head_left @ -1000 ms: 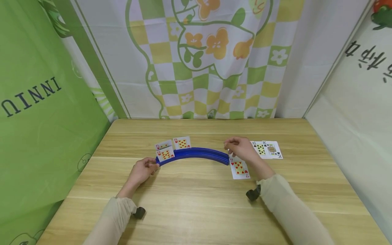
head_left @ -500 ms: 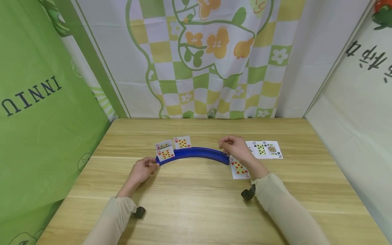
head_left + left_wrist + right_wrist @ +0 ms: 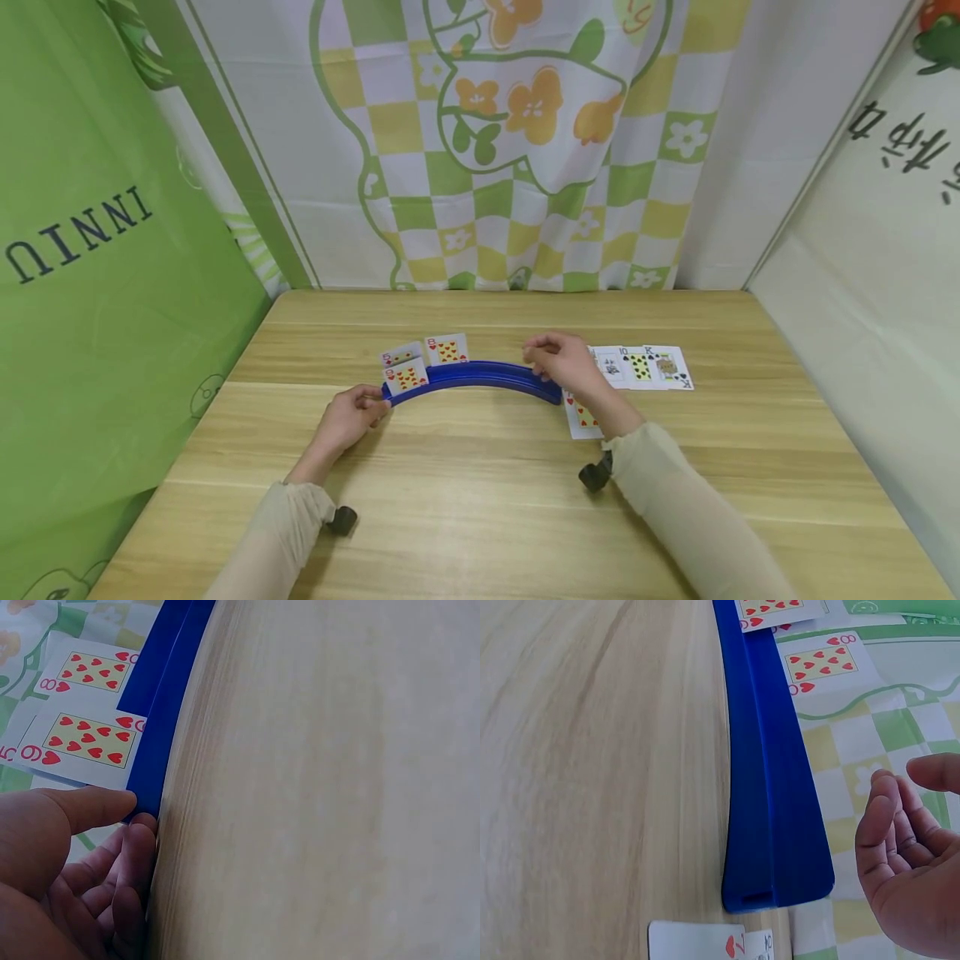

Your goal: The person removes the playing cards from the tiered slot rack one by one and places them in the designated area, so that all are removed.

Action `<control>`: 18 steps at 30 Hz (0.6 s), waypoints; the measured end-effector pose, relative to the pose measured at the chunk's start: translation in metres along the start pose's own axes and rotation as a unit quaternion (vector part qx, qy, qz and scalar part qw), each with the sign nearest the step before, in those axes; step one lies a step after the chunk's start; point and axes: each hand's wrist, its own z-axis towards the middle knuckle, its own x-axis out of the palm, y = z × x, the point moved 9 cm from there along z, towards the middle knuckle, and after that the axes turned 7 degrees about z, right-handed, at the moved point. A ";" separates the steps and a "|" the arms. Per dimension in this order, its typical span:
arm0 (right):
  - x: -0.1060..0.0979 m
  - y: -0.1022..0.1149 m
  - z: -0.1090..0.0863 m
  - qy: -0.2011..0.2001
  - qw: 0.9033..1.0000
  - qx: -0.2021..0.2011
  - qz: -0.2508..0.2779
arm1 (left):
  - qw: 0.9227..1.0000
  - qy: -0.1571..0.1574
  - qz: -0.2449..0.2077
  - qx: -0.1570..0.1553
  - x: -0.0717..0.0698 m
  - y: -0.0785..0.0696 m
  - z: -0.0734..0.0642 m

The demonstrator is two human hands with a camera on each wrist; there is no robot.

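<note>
A curved blue card holder (image 3: 480, 375) lies on the table. My left hand (image 3: 348, 421) pinches its left end between thumb and finger. At that end stand a nine of hearts (image 3: 88, 742), an eight of hearts (image 3: 94, 671) and a red five (image 3: 401, 355) partly hidden behind the nine. My right hand (image 3: 566, 362) hovers over the holder's right end, its fingers loosely bent. In the right wrist view a gap shows between thumb and fingers, with nothing held. A seven of hearts (image 3: 585, 423) lies beside that end, partly covered by the right hand.
To the right of the right hand is a row of overlapping face-up cards, among them a black ten (image 3: 640, 367) and a king of spades (image 3: 667, 368). A patterned curtain (image 3: 532, 208) hangs behind the wooden table (image 3: 465, 517). Cloth walls stand on both sides.
My right hand has slid left along the holder's right end, uncovering more of the card row and covering more of the seven. The left hand and the standing cards stay put.
</note>
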 end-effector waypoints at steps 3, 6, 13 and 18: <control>0.004 0.000 0.003 0.002 1.000 -0.006 0.003 | 1.000 0.000 0.004 0.000 0.000 0.000 0.000; 0.009 0.001 0.005 0.007 1.000 -0.012 0.003 | 1.000 -0.001 0.004 -0.004 0.000 0.001 0.000; 0.018 0.005 0.008 0.015 1.000 -0.005 0.004 | 1.000 -0.005 0.002 -0.005 0.000 0.002 0.001; 0.023 0.007 0.012 0.010 1.000 -0.013 0.004 | 1.000 -0.006 0.004 -0.004 0.000 0.002 0.001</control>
